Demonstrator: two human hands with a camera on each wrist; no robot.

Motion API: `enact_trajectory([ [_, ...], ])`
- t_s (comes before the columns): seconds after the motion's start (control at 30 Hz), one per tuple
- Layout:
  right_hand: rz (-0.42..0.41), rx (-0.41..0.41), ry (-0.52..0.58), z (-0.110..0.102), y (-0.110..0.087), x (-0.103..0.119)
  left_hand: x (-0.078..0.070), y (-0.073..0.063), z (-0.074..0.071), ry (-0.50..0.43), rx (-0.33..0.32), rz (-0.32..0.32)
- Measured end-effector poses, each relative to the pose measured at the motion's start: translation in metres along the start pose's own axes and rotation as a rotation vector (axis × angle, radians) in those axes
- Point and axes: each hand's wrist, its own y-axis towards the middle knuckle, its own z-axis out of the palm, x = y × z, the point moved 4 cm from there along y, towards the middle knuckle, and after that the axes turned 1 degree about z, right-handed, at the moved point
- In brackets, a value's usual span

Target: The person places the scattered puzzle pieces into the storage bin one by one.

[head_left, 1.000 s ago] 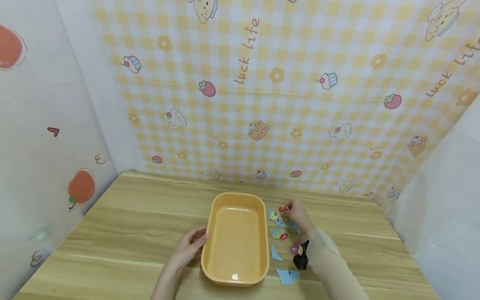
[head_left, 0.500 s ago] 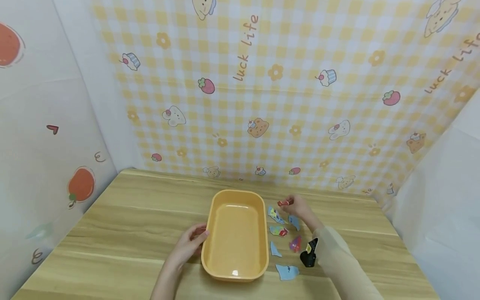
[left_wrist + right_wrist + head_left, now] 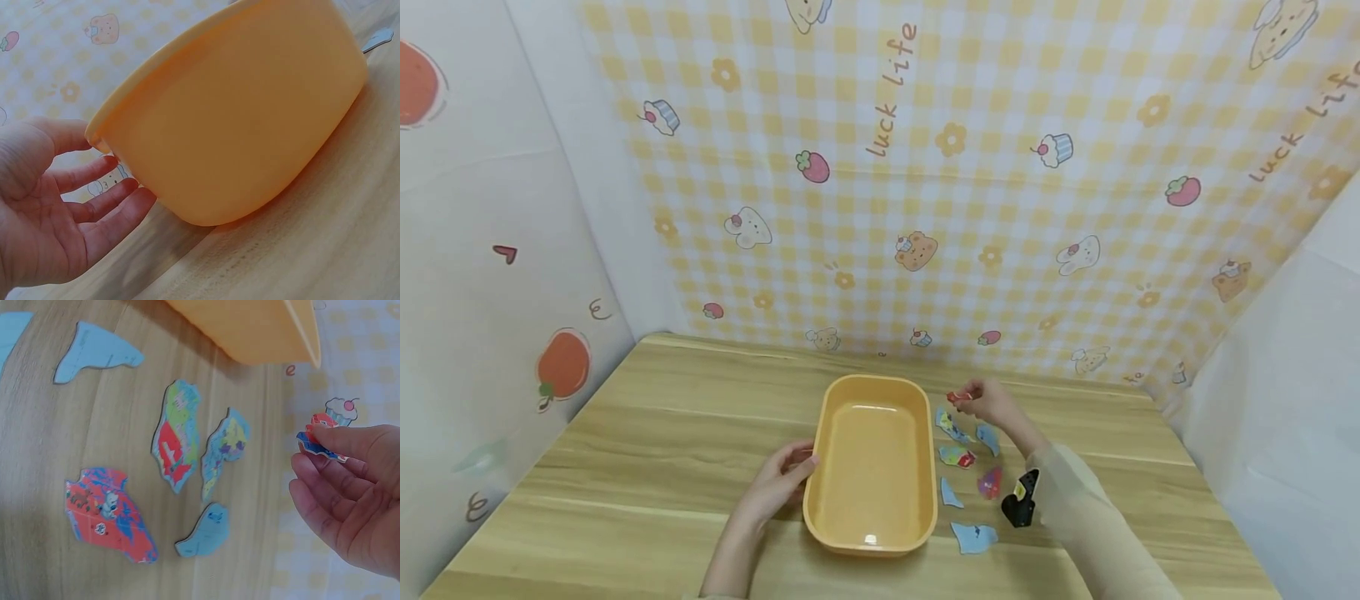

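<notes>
My left hand holds the near-left side of a yellow-orange plastic basin, thumb over its rim and fingertips against its outer wall in the left wrist view. A small red and blue puzzle piece is pinched between the thumb and fingers of my right hand. That hand is raised over the table just beyond the basin's far right corner. Below it lie several flat map-like puzzle pieces, among them a yellow-and-blue piece, a green-and-red piece and a larger red-and-blue piece.
Light-blue puzzle pieces lie along the basin's right side. A black wrist device sits at the right sleeve. The wood-grain table ends at a yellow checked cloth wall, with white cloth sides.
My right hand has moved a little left and away with the red piece toward the basin's far right corner. The left hand keeps its place on the basin.
</notes>
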Motion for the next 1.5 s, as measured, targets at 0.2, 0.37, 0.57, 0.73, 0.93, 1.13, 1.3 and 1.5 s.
enact_trajectory([
  [0.2, -0.008, -0.006, -0.027, 0.000, 0.002, 0.012, 0.000, 0.001, -0.001, -0.002, 0.002, -0.007],
  [0.37, -0.034, 0.002, -0.040, 0.003, 0.004, 0.023, 0.000, 0.002, -0.003, 0.011, 0.008, 0.010],
  [0.57, -0.099, 0.002, -0.047, 0.006, 0.007, 0.037, 0.002, 0.003, -0.002, -0.001, -0.001, -0.006],
  [0.73, -0.148, -0.024, -0.058, 0.007, 0.009, 0.046, 0.002, 0.003, -0.001, 0.001, 0.006, 0.001],
  [0.93, -0.140, -0.025, -0.061, 0.014, 0.012, 0.056, 0.001, 0.002, 0.001, -0.008, 0.006, 0.003],
  [1.13, -0.147, 0.023, -0.005, 0.030, 0.016, 0.064, 0.001, 0.001, 0.000, -0.012, 0.005, -0.004],
  [1.3, -0.128, 0.042, -0.035, 0.041, 0.021, 0.072, 0.001, 0.001, 0.000, -0.026, 0.018, 0.010],
  [1.5, -0.100, 0.051, -0.064, 0.054, 0.027, 0.079, 0.003, 0.001, 0.001, -0.040, 0.027, 0.011],
])
